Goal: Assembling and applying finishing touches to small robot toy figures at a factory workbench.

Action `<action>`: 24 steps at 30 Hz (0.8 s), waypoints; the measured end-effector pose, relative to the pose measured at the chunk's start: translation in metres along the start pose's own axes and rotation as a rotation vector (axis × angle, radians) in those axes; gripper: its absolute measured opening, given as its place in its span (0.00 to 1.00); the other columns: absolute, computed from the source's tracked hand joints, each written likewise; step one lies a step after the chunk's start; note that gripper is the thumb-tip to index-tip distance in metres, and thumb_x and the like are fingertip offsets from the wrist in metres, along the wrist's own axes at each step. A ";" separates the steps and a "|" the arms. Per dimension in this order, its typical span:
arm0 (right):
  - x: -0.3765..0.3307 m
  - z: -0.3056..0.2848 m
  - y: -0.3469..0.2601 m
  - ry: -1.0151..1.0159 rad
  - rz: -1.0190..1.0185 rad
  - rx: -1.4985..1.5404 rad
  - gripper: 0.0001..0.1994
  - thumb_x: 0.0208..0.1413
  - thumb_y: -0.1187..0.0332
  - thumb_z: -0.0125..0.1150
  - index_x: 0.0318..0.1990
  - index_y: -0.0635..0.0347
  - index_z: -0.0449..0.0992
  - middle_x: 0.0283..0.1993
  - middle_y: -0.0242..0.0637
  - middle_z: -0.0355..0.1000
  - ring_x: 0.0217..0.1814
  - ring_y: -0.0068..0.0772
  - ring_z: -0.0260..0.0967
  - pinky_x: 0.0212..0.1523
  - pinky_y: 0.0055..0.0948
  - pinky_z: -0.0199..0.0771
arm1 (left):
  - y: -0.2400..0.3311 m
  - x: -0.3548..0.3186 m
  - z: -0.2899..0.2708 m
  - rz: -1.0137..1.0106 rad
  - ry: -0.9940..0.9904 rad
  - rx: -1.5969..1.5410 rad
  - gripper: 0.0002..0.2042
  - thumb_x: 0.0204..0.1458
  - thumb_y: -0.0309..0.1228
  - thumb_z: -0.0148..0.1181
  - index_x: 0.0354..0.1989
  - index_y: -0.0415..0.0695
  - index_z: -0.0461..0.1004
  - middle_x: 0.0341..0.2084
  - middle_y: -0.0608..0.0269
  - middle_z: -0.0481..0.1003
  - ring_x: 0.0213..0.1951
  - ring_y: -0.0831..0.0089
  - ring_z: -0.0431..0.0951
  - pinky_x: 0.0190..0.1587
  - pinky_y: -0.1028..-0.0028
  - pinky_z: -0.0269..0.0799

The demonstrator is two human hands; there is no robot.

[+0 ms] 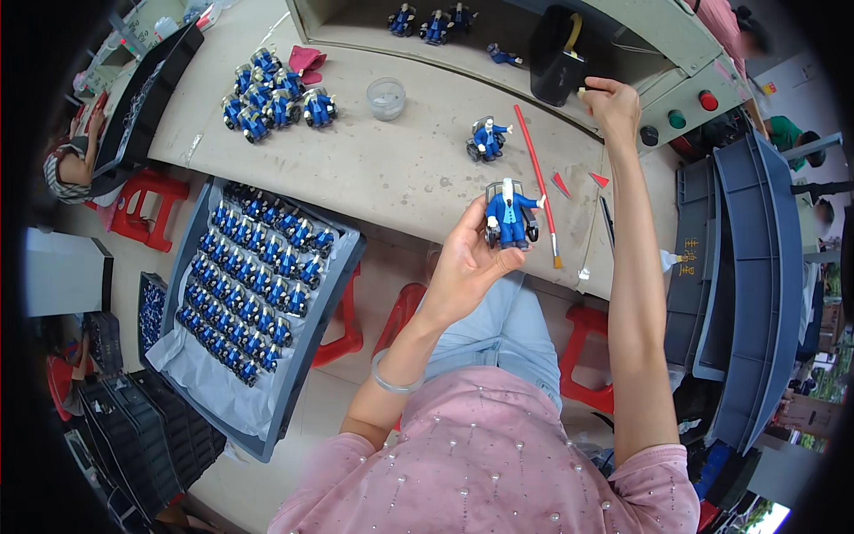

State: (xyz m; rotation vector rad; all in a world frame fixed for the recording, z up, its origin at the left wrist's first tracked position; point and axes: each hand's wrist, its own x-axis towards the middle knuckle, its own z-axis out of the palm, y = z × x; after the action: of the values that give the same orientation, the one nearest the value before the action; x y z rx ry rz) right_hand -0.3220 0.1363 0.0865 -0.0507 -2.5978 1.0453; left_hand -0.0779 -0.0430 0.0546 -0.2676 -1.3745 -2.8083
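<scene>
Workshop bench [391,169] scattered with blue toy figures; left hand [467,262] grips one small blue-suited figure [510,216] by its base, likely light, rigid plastic, best held there; right hand [612,102] pinches a small pale piece beside a black box [556,53]

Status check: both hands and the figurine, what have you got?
Left hand gripping blue figurine above table edge. Right hand reaching toward black container. Red brush lies between.
</scene>
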 end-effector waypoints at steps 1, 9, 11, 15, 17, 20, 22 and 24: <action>-0.017 -0.011 -0.006 -0.070 -0.021 0.156 0.18 0.43 0.71 0.65 0.44 0.66 0.77 0.27 0.38 0.77 0.29 0.24 0.73 0.32 0.24 0.71 | -0.003 0.000 0.000 -0.008 0.008 0.046 0.31 0.49 0.29 0.66 0.59 0.34 0.57 0.49 0.53 0.71 0.47 0.70 0.75 0.49 0.73 0.70; -0.140 -0.105 -0.049 -0.458 -0.233 0.427 0.09 0.50 0.77 0.59 0.40 0.66 0.77 0.28 0.31 0.73 0.31 0.18 0.68 0.36 0.19 0.66 | -0.017 0.003 0.016 -0.085 0.009 0.260 0.31 0.48 0.21 0.64 0.60 0.32 0.55 0.47 0.60 0.67 0.47 0.77 0.70 0.51 0.75 0.68; -0.151 -0.109 -0.042 -0.449 -0.158 0.463 0.07 0.49 0.77 0.60 0.37 0.67 0.77 0.27 0.30 0.72 0.32 0.17 0.67 0.36 0.18 0.66 | -0.023 0.005 0.024 -0.084 0.000 0.280 0.31 0.48 0.20 0.63 0.60 0.32 0.55 0.46 0.60 0.68 0.48 0.78 0.69 0.52 0.74 0.67; -0.167 -0.105 -0.022 -0.403 -0.113 0.543 0.05 0.47 0.77 0.62 0.33 0.66 0.77 0.26 0.29 0.71 0.30 0.17 0.64 0.33 0.18 0.61 | -0.037 0.008 0.033 -0.012 0.036 0.507 0.32 0.45 0.20 0.65 0.60 0.35 0.57 0.47 0.54 0.69 0.48 0.73 0.72 0.51 0.72 0.68; -0.172 -0.106 -0.015 -0.401 -0.091 0.559 0.05 0.46 0.75 0.64 0.32 0.64 0.77 0.32 0.30 0.72 0.34 0.19 0.65 0.32 0.21 0.55 | -0.040 0.009 0.035 0.041 0.035 0.632 0.33 0.44 0.21 0.65 0.60 0.36 0.57 0.47 0.53 0.69 0.47 0.71 0.73 0.49 0.72 0.69; -0.175 -0.109 -0.011 -0.296 -0.162 0.475 0.05 0.45 0.73 0.65 0.30 0.63 0.78 0.44 0.35 0.70 0.45 0.25 0.63 0.43 0.26 0.59 | -0.043 0.010 0.040 0.070 0.025 0.699 0.34 0.43 0.21 0.65 0.61 0.37 0.57 0.47 0.53 0.69 0.45 0.69 0.74 0.46 0.72 0.70; -0.178 -0.106 -0.005 -0.271 -0.113 0.552 0.05 0.45 0.72 0.66 0.30 0.62 0.79 0.49 0.37 0.67 0.51 0.30 0.60 0.50 0.29 0.56 | -0.045 0.010 0.045 0.035 0.053 0.642 0.34 0.44 0.21 0.65 0.61 0.37 0.57 0.46 0.54 0.70 0.44 0.71 0.73 0.44 0.72 0.70; -0.180 -0.101 0.000 -0.244 -0.067 0.630 0.05 0.45 0.71 0.66 0.30 0.61 0.80 0.55 0.40 0.64 0.57 0.34 0.56 0.57 0.33 0.54 | -0.048 0.009 0.051 0.023 0.061 0.611 0.34 0.44 0.21 0.65 0.61 0.36 0.57 0.46 0.55 0.69 0.43 0.72 0.73 0.44 0.73 0.70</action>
State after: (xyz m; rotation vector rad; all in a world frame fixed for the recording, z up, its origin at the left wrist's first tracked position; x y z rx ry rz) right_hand -0.1193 0.1752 0.1014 0.3302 -2.3173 1.8856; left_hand -0.0833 0.0274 0.0488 -0.1798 -2.0867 -2.2039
